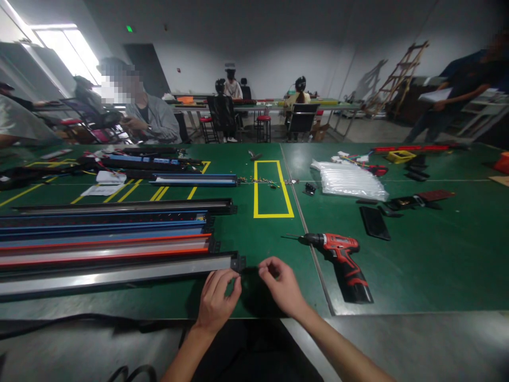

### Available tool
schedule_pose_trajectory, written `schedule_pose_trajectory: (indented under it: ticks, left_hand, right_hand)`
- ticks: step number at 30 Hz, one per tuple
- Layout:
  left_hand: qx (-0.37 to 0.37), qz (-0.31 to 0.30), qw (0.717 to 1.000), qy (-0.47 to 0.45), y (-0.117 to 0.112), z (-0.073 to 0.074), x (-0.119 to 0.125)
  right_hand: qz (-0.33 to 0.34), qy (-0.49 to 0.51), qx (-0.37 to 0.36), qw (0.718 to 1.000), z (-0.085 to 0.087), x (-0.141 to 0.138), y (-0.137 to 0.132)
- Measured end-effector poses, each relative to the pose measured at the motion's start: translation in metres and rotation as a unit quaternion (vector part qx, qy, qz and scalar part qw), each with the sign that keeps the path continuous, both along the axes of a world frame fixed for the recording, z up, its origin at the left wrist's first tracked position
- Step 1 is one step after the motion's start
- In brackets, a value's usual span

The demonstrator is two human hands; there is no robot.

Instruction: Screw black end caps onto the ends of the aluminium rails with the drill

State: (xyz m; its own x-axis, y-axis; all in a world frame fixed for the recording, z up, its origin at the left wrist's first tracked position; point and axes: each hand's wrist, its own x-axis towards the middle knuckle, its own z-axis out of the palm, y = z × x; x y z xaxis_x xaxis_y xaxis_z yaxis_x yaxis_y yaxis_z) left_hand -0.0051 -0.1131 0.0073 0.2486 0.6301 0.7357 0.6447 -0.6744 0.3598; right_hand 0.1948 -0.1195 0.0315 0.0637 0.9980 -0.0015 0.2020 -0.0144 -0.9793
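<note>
My left hand (218,296) is curled at the right end of the nearest long black-edged metal profile (159,271), thumb and forefinger tips pressed close by the dark end piece (238,262). To its right my right hand (281,285) is closed in a pinch, thumb against fingertips, a short way off the profile. A thin dark strip seems to run between the two pinches, but it blends with the shadow and I cannot make out what it is. A red and black cordless drill (342,249) lies right of my right hand, its long bit pointing left.
Beyond the nearest profile lie an orange-edged profile (159,245) and several blue and black ones. Small screws (262,181) are scattered near a yellow taped rectangle (273,216). Bubble wrap (350,180) and a black phone (374,223) lie right. A person (153,119) sits across the table.
</note>
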Motion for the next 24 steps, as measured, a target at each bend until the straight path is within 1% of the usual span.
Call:
schedule_pose_trajectory:
  ticks: [1, 2, 3, 4, 5, 6, 7, 8, 10, 11, 12, 15, 18, 21, 24]
  left_hand:
    - [-0.003, 0.008, 1.0, -0.008, 0.001, 0.0, -0.003]
    - [-0.006, 0.017, 1.0, -0.015, 0.002, 0.0, -0.005]
    - [-0.008, 0.027, 0.999, -0.021, 0.003, -0.001, -0.009]
    - [-0.008, 0.038, 0.999, -0.027, 0.004, -0.001, -0.012]
    - [-0.009, 0.049, 0.998, -0.033, 0.006, -0.001, -0.016]
    - [-0.009, 0.061, 0.997, -0.039, 0.008, -0.001, -0.019]
    - [-0.01, 0.071, 0.996, -0.045, 0.009, 0.0, -0.023]
    - [-0.012, 0.082, 0.995, -0.049, 0.011, 0.0, -0.026]
    - [-0.019, 0.108, 0.992, -0.057, 0.015, 0.001, -0.03]
    - [-0.026, 0.12, 0.99, -0.062, 0.016, 0.002, -0.032]
    - [-0.032, 0.131, 0.989, -0.067, 0.017, 0.003, -0.033]
    - [-0.056, 0.134, 0.986, -0.088, 0.018, 0.005, -0.034]
    - [-0.114, 0.109, 0.981, -0.116, 0.014, 0.008, -0.027]
    - [-0.203, 0.072, 0.965, -0.149, 0.003, 0.008, -0.009]
    - [-0.298, 0.007, 0.938, -0.177, -0.011, 0.004, 0.019]
  right_hand:
    - [-0.034, -0.122, 0.025, 0.992, 0.004, 0.019, 0.0]
    - [-0.084, -0.25, 0.041, 0.964, 0.007, 0.04, 0.0]
    - [-0.14, -0.364, 0.041, 0.92, 0.008, 0.061, -0.001]
    - [-0.184, -0.456, 0.019, 0.871, 0.009, 0.082, -0.004]
    - [-0.211, -0.526, -0.017, 0.823, 0.008, 0.103, -0.008]
    - [-0.224, -0.576, -0.058, 0.784, 0.007, 0.121, -0.013]
    - [-0.225, -0.609, -0.089, 0.755, 0.004, 0.137, -0.018]
    - [-0.213, -0.63, -0.103, 0.739, 0.002, 0.151, -0.023]
    - [-0.219, -0.653, -0.124, 0.714, -0.004, 0.17, -0.031]
    - [-0.213, -0.654, -0.142, 0.712, -0.008, 0.177, -0.034]
    - [-0.199, -0.645, -0.166, 0.719, -0.011, 0.183, -0.036]
    - [-0.133, -0.585, -0.236, 0.764, -0.02, 0.194, -0.037]
    - [-0.11, -0.558, -0.245, 0.785, -0.022, 0.2, -0.037]
    - [-0.084, -0.534, -0.238, 0.807, -0.016, 0.203, -0.043]
    - [-0.064, -0.507, -0.245, 0.824, -0.009, 0.205, -0.059]
